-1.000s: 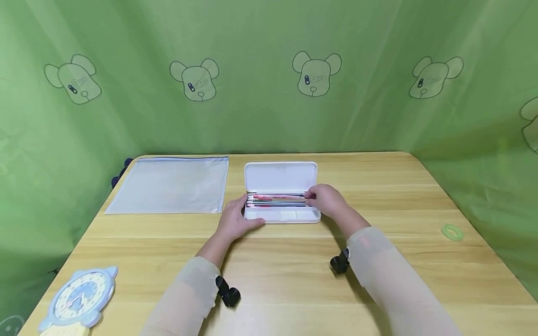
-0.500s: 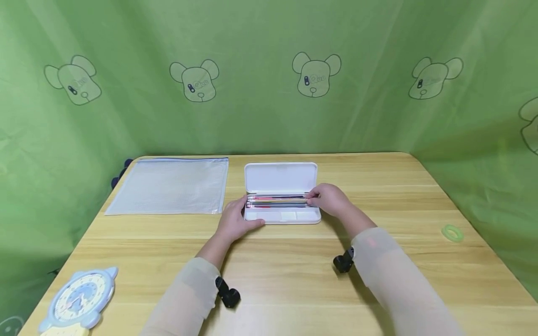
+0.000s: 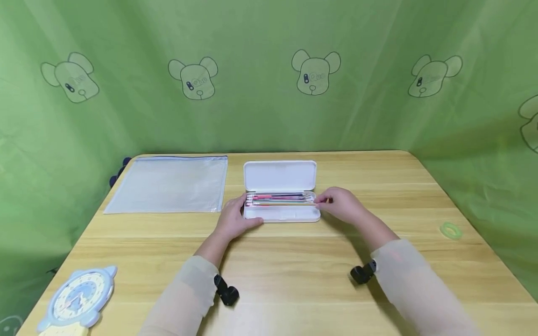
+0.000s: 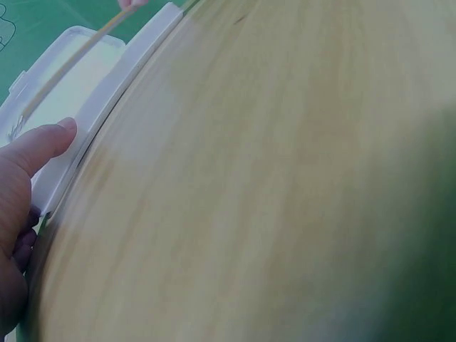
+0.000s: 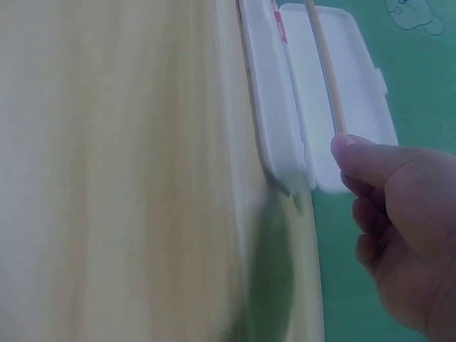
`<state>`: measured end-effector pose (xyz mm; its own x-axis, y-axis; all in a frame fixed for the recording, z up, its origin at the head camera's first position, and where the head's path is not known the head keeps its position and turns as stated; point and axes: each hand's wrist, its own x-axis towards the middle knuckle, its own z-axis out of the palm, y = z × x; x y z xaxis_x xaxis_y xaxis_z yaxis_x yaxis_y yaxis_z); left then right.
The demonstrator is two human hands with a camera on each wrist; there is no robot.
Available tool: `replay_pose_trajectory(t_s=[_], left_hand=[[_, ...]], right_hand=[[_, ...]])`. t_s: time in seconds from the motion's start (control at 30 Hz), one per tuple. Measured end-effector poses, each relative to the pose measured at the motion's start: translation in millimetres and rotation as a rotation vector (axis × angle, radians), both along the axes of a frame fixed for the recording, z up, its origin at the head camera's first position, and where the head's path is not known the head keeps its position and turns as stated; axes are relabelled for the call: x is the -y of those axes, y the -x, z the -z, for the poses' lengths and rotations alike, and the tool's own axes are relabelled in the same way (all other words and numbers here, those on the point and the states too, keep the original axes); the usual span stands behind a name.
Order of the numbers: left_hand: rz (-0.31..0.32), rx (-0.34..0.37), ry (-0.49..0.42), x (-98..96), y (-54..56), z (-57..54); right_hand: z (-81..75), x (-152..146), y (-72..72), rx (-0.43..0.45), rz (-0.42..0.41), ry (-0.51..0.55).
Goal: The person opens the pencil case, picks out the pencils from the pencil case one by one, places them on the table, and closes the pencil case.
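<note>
A white pencil case (image 3: 280,175) lies with its lid raised in the middle of the table. Several pencils (image 3: 275,196) lie lengthwise inside it. My right hand (image 3: 342,205), at the case's right end, pinches the tip of a yellowish pencil (image 5: 327,64) between thumb and forefinger. That pencil stretches over the case, its far end near my left thumb (image 4: 50,146) in the left wrist view. My left hand (image 3: 232,219) grips the left end of the case, thumb on the front rim and fingers round the side.
Left of the case lies a translucent zip pouch (image 3: 168,184). A blue toy clock (image 3: 79,298) is at the table's front left, and a green ring (image 3: 451,230) near the right edge. A green curtain (image 3: 260,126) hangs behind the table (image 3: 290,275).
My right hand has moved right and slightly toward me, and the yellowish pencil it pinches now shows in front of the others. My left hand keeps its place on the pencil case.
</note>
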<state>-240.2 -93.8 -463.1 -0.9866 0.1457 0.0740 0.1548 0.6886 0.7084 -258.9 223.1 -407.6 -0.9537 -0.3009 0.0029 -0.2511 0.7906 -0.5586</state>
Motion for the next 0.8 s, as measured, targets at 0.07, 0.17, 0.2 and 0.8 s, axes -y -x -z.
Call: replay_pose_trajectory(t_s=[0.07, 0.17, 0.2, 0.8], left_hand=[[0.003, 0.001, 0.001, 0.1, 0.2, 0.0], [0.005, -0.001, 0.001, 0.2, 0.5, 0.0], [0.005, -0.002, 0.001, 0.2, 0.5, 0.3], [-0.002, 0.012, 0.012, -0.5, -0.9, -0.8]], right_hand=[[0.2, -8, -8.0, -0.014, -0.002, 0.02], [0.6, -18, -20.2, -0.041, -0.021, 0.038], [0.9, -21, -24.4, -0.046, -0.024, 0.039], [15.2, -66, -47.0, 0.088, 0.031, -0.02]])
